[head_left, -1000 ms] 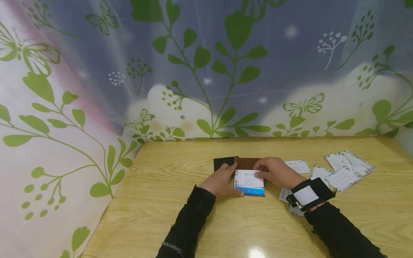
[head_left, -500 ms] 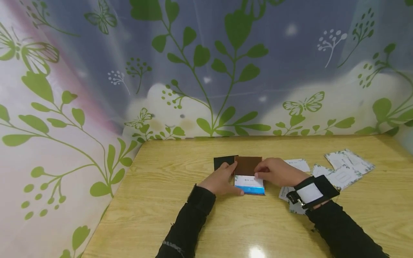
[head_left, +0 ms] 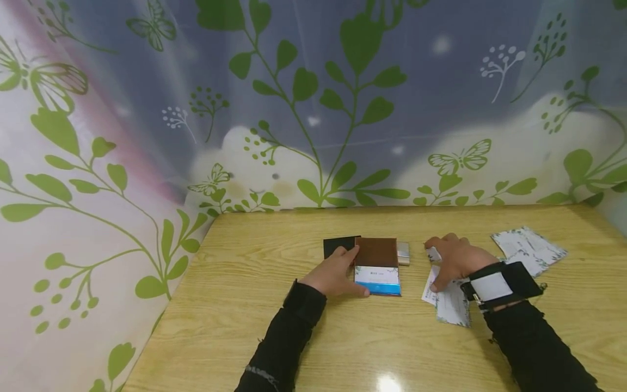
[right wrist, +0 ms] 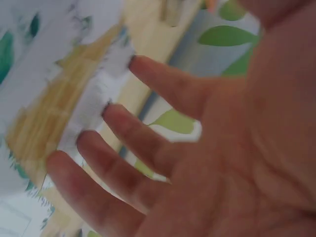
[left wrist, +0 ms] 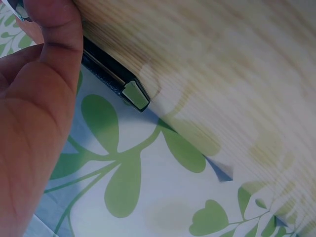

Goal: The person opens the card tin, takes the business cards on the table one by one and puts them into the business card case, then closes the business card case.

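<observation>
Head view: right hand (head_left: 462,258), fingers and thumb spread, over white leaf-printed paper cards (head_left: 453,309); contact cannot be told. Nearest card: long axis near to far, right hand closer. Brown flat holder (head_left: 375,252) with shiny blue strip (head_left: 377,288): apart, to the left; left hand (head_left: 334,276) at its left edge, pinching or pressing unclear. Between holder and right hand: small silver block (head_left: 404,253). Far left of holder: black flat case (head_left: 338,246).

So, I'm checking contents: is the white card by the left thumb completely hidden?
No, it shows: the white card is visible between brown panel and blue band.
</observation>
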Available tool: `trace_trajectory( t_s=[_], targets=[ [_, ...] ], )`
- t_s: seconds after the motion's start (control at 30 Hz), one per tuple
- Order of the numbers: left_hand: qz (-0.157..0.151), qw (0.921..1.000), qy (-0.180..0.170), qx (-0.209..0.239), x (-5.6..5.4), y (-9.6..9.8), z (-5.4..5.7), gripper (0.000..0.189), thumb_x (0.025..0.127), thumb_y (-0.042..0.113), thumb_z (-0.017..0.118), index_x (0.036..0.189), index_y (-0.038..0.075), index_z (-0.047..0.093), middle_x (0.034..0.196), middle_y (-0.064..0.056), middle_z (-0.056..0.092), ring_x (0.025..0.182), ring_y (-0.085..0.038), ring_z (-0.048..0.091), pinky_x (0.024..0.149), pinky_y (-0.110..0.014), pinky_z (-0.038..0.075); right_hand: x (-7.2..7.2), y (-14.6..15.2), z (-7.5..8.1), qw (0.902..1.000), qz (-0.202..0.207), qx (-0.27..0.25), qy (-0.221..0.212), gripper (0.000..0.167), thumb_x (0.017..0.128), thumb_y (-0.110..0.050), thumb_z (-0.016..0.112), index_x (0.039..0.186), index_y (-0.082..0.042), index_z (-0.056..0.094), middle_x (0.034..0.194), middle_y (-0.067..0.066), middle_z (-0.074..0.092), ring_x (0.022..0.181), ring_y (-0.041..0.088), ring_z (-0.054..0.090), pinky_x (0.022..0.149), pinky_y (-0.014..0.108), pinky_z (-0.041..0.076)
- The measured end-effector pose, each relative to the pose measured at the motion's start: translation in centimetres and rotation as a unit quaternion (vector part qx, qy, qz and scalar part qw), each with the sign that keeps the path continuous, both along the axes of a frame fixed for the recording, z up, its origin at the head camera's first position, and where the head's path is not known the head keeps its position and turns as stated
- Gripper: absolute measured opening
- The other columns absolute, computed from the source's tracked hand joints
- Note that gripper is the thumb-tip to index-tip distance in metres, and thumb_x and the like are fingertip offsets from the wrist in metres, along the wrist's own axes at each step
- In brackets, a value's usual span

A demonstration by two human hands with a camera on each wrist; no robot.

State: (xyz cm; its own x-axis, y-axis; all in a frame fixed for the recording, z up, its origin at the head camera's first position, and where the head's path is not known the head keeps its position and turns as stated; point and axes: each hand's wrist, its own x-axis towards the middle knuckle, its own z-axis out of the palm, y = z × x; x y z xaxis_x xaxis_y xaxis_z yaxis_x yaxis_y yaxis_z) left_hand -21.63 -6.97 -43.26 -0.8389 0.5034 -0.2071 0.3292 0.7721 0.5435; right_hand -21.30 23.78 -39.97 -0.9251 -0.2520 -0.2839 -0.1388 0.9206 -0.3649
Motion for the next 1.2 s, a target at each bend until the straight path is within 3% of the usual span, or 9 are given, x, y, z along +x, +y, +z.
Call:
trace_trajectory(
  t_s=[0.17,0.43,0.53,0.67,0.73,0.83,1.0,1.13,1.2],
  targets=[
    [0.002,1.0,-0.004,0.0,0.1,-0.1,0.0,0.109,0.086,0.048,0.084,0.167,0.014,0.019,0.153,-0.014,0.037,0.125,-0.022,0.053,0.097,-0.032,0.047,-0.8,0.5,-0.8,0.999,-0.03,-0.003,0.032,0.082,0.076,-0.028,0.094,0.136,0.011,0.053,0.127,0.044,0.047,0.113,0.059,0.05,0.087,0.066,0.048],
    [0.007,1.0,-0.003,-0.004,0.4,-0.3,-0.2,0.109,0.086,0.048,0.084,0.167,0.014,0.02,0.157,-0.015,0.035,0.131,-0.024,0.052,0.101,-0.034,0.047,-1.6,1.4,-1.7,0.9982,-0.037,-0.024,0.04,0.048,0.095,-0.015,0.076,0.126,0.017,0.057,0.123,0.037,0.061,0.105,0.047,0.063,0.084,0.055,0.052],
    [0.008,0.9999,-0.004,-0.006,0.5,-0.4,-0.2,0.108,0.086,0.048,0.084,0.167,0.015,0.019,0.159,-0.015,0.034,0.133,-0.025,0.051,0.102,-0.034,0.047,-1.5,1.4,-1.4,0.9989,-0.032,-0.024,0.026,0.058,0.094,-0.025,0.077,0.126,0.017,0.055,0.121,0.037,0.062,0.105,0.046,0.063,0.085,0.056,0.052],
    [0.006,1.0,-0.006,-0.002,0.5,-0.2,0.0,0.108,0.087,0.048,0.083,0.167,0.016,0.019,0.16,-0.015,0.032,0.135,-0.026,0.05,0.103,-0.035,0.047,-1.0,1.4,-0.7,0.999,-0.038,-0.024,-0.008,0.088,0.08,-0.04,0.09,0.133,0.018,0.05,0.123,0.039,0.06,0.108,0.048,0.061,0.087,0.059,0.052],
    [0.005,1.0,-0.005,0.0,0.4,-0.1,0.1,0.107,0.087,0.048,0.083,0.167,0.017,0.019,0.16,-0.015,0.033,0.135,-0.026,0.05,0.102,-0.035,0.047,-0.8,1.4,-0.4,0.9985,-0.046,-0.024,-0.018,0.097,0.073,-0.04,0.095,0.135,0.017,0.047,0.125,0.039,0.058,0.11,0.05,0.059,0.089,0.061,0.051],
    [0.004,1.0,-0.004,0.001,0.4,0.0,0.2,0.108,0.087,0.048,0.083,0.167,0.017,0.019,0.161,-0.015,0.032,0.135,-0.026,0.05,0.102,-0.034,0.048,-0.8,1.3,-0.5,0.9981,-0.055,-0.022,-0.017,0.096,0.072,-0.035,0.097,0.135,0.017,0.045,0.125,0.041,0.057,0.111,0.051,0.059,0.091,0.063,0.05],
    [0.0,1.0,-0.001,0.0,0.4,0.0,0.0,0.108,0.087,0.048,0.083,0.167,0.016,0.018,0.16,-0.016,0.033,0.135,-0.027,0.051,0.102,-0.035,0.048,-1.0,2.0,-0.5,0.9986,-0.034,-0.031,0.028,0.061,0.083,-0.022,0.088,0.122,0.015,0.058,0.12,0.037,0.061,0.106,0.049,0.062,0.084,0.057,0.052],
    [-0.003,1.0,0.0,0.001,0.2,-0.1,0.0,0.108,0.087,0.048,0.083,0.167,0.015,0.018,0.16,-0.016,0.033,0.136,-0.027,0.05,0.103,-0.035,0.048,-1.3,2.9,0.2,0.9964,0.02,-0.059,0.057,0.018,0.094,-0.014,0.075,0.101,0.002,0.073,0.104,0.021,0.071,0.086,0.033,0.063,0.071,0.044,0.051],
    [-0.004,1.0,0.002,0.0,0.2,-0.1,0.0,0.108,0.087,0.048,0.083,0.167,0.015,0.018,0.159,-0.016,0.033,0.136,-0.027,0.05,0.104,-0.035,0.047,-1.4,3.1,0.8,0.9947,0.036,-0.081,0.053,0.012,0.099,-0.012,0.069,0.096,-0.002,0.074,0.098,0.013,0.072,0.079,0.024,0.058,0.067,0.038,0.046]
  ],
)
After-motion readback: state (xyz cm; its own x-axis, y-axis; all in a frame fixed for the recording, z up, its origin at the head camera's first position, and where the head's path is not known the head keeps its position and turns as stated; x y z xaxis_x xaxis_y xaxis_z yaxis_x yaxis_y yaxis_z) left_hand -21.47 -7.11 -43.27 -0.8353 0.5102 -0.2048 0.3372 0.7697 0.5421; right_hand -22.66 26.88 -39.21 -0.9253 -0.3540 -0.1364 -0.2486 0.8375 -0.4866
